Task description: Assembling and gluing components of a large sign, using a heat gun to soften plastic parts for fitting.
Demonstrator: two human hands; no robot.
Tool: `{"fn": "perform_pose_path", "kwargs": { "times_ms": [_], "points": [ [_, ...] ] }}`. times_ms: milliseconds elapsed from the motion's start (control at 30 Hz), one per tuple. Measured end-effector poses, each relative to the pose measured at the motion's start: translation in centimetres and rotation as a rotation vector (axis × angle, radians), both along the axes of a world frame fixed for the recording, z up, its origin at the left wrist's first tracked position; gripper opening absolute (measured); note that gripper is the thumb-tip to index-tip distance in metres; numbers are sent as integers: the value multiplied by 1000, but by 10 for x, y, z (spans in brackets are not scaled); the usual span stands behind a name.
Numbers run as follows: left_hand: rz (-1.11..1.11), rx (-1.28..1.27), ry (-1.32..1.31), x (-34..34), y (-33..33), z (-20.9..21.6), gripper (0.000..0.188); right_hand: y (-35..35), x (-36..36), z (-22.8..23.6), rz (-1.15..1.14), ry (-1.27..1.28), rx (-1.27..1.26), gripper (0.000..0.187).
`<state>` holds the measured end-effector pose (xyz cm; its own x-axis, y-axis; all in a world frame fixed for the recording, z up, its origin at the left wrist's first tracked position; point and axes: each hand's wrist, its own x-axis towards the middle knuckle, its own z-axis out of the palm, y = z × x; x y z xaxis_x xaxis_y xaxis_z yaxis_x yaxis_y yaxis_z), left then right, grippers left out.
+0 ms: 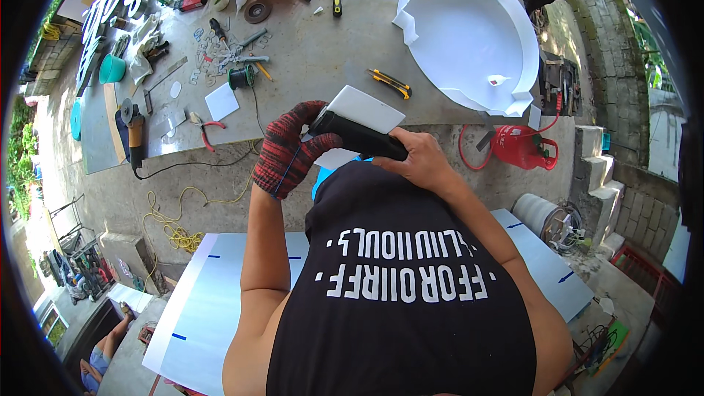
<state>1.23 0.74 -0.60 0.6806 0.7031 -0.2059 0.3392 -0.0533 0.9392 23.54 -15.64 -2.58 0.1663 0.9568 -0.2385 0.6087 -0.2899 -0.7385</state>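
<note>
My left hand (288,148), in a red-and-black knitted glove, has its fingers wrapped round the left end of a black oblong object (359,134). The exact kind of this object does not show. My bare right hand (421,160) grips its right end, with the thumb underneath and the fingers partly hidden. A flat white rectangular piece (367,108) lies along the far side of the black object. Both are held up at the near edge of the metal-topped table (315,51). Just beyond them lies a yellow-and-black box cutter (389,83).
A large white shallow form (469,37) with upright walls covers the table's right. Pliers (207,130), an angle grinder (133,132), a wire spool (240,78) and metal scraps lie left. A red gas cylinder (524,148) stands right; yellow cord (180,233) trails over the floor.
</note>
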Motion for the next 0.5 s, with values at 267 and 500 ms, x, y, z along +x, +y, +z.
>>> {"fn": "perform_pose_path", "kwargs": {
  "times_ms": [267, 500],
  "points": [
    [-12, -1, -61, -2, 0, -2, 57, -1, -1, -5, 17, 5, -13, 61],
    [19, -10, -86, -5, 0, -3, 57, 1, -3, -3, 24, 13, 6, 58]
  ]
}}
